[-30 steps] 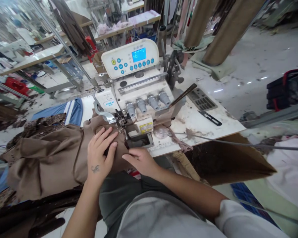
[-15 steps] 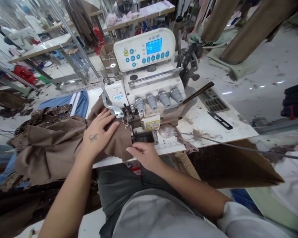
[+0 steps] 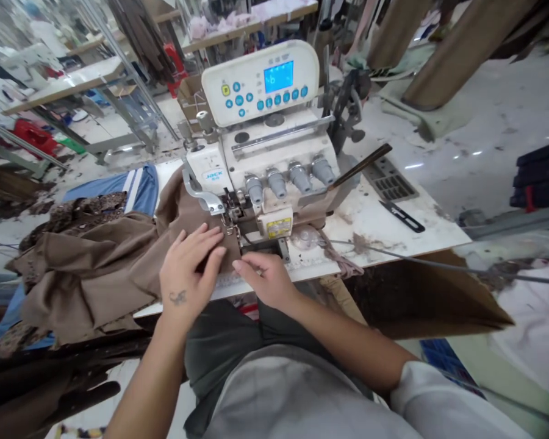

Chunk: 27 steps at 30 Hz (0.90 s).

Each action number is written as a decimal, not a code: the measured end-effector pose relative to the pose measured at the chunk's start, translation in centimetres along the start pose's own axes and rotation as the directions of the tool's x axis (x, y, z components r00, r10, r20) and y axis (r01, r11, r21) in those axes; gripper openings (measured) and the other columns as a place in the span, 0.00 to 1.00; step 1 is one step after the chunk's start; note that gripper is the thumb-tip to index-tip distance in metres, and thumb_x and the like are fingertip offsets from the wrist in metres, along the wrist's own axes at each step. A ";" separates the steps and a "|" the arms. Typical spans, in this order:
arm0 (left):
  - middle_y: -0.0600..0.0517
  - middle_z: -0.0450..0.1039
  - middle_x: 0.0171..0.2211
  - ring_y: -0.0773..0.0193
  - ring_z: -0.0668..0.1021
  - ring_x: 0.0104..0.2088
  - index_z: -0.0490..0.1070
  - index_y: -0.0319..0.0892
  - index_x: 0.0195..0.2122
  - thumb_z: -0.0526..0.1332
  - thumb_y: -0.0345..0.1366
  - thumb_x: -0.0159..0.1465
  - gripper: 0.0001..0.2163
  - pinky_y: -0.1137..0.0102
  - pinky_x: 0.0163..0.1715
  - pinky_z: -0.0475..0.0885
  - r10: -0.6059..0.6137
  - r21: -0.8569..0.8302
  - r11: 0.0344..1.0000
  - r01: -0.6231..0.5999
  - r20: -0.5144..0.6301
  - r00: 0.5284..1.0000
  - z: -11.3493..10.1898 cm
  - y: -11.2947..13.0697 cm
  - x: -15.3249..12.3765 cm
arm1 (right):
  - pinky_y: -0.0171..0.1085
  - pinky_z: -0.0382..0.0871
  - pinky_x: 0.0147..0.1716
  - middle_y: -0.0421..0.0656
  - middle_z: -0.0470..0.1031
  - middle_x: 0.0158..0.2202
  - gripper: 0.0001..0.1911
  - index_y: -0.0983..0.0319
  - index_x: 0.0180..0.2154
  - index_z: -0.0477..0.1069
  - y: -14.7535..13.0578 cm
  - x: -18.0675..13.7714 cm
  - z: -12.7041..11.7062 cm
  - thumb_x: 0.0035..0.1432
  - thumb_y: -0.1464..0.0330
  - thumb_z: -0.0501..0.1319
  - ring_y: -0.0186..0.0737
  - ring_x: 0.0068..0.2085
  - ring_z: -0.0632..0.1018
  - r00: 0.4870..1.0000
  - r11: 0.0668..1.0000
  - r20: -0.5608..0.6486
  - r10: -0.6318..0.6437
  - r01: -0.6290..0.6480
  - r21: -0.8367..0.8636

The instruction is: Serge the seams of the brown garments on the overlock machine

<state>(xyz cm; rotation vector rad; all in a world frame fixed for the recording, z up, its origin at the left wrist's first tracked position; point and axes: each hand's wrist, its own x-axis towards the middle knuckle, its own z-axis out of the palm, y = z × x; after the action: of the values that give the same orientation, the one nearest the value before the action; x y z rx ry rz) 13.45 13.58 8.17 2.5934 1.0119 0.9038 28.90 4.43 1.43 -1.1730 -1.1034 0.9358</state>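
Note:
A white overlock sewing machine [image 3: 260, 152] with a lit blue display stands on the white table [image 3: 393, 225]. Brown fabric [image 3: 86, 268] lies heaped to its left and runs under the presser foot. My left hand [image 3: 190, 271] rests flat on the fabric just in front of the needle, fingers stretched out. My right hand [image 3: 260, 277] lies at the table's front edge below the foot, fingers curled and pinching the fabric's edge.
Black thread snips [image 3: 402, 216] lie on the table right of the machine. A blue striped cloth [image 3: 137, 189] lies behind the brown heap. Other work tables [image 3: 59, 88] stand at the back left. A brown cardboard sheet [image 3: 421, 299] slopes down at the right.
My left hand slid back from beside the presser foot toward me along the fabric. My right hand stayed at the table edge. The camera shifted slightly.

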 end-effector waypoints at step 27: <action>0.41 0.67 0.69 0.50 0.75 0.64 0.48 0.47 0.76 0.61 0.49 0.69 0.38 0.61 0.59 0.74 -0.358 -0.133 0.918 0.374 0.132 0.924 -0.1 -5.9 -4.5 | 0.43 0.82 0.41 0.48 0.85 0.38 0.23 0.61 0.38 0.81 3.1 -0.7 -0.3 0.71 0.49 0.61 0.45 0.38 0.85 0.975 0.985 0.160 0.157 -0.166 0.045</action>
<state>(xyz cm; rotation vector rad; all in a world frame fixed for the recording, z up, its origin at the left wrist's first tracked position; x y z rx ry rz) 7.66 14.93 3.83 2.1919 1.2839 0.7102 29.05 4.19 -1.72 -1.1702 -1.1091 1.1951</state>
